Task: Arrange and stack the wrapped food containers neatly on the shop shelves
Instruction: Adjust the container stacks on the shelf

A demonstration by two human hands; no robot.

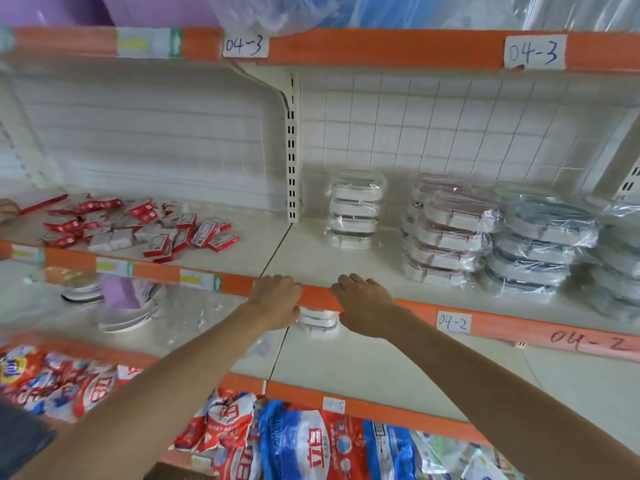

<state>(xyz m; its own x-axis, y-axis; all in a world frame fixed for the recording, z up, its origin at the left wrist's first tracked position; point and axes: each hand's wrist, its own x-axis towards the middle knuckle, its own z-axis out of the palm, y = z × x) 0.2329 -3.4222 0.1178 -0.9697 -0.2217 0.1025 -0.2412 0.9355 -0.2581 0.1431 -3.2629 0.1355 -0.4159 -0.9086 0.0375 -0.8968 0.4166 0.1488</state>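
Wrapped white container stack (pixel 320 322) sits just under the orange edge strip (pixel 320 299) of the 04-2 shelf (pixel 346 268), between your two hands, mostly hidden by the strip. Your left hand (pixel 277 303) is on its left side and your right hand (pixel 363 306) on its right, both at the strip; fingers reach past it out of sight, so can't tell each grip or whether it holds the stack. On the 04-2 shelf: a white-lidded container stack (pixel 356 211) near the slotted upright (pixel 292 150), a pink-lidded stack (pixel 446 233) to its right, then a blue-lidded stack (pixel 540 240) touching the pink one, with more wrapped packs (pixel 616 258) at the right edge, blurred. Left bay holds scattered small red-and-white boxes (pixel 138 223). Handwritten labels: 04-3 (pixel 245 45) on the upper strip, 04-2 (pixel 453 322) on the strip by your right hand. Detergent bags (pixel 311 445) fill the lowest shelf. Another person's hand (pixel 7 209) shows at far left.
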